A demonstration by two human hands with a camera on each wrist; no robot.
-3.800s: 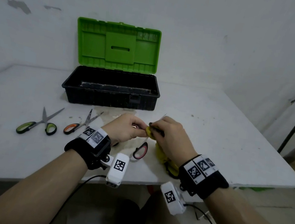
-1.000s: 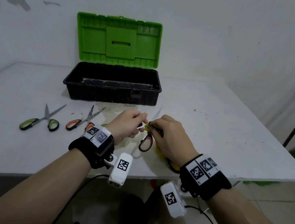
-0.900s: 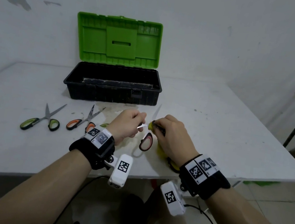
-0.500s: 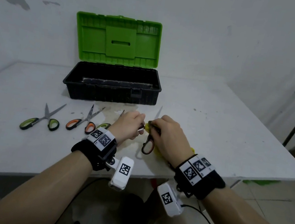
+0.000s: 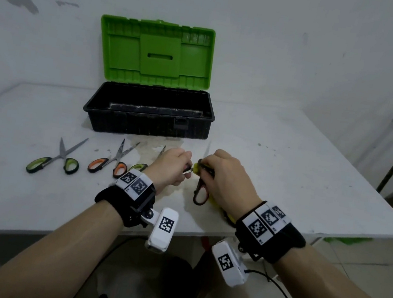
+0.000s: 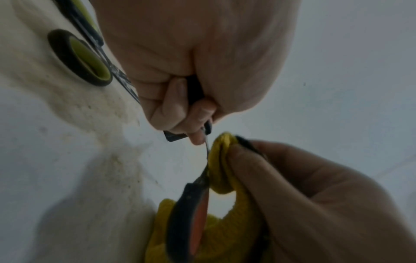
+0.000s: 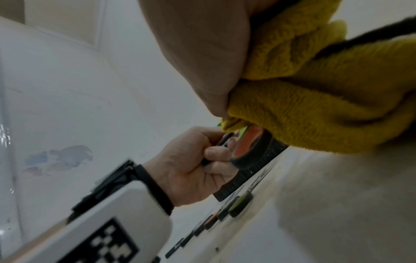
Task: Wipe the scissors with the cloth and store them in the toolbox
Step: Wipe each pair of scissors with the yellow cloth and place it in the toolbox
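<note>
Near the worktop's (image 5: 300, 178) front edge: wiping step in hand. Left hand (image 5: 171, 168) fingers curled round one handle of the red-handled scissors (image 5: 200, 192); right hand (image 5: 227, 176) fingers pinch the yellow cloth (image 6: 221, 160) onto a blade. Both wrists low, knuckles up. Next, likely: draw cloth to tip, then carry to the open toolbox (image 5: 147, 124) behind.

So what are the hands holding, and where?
The left hand grips the red-handled scissors by one handle. The right hand pinches the yellow cloth around their blade.
</note>
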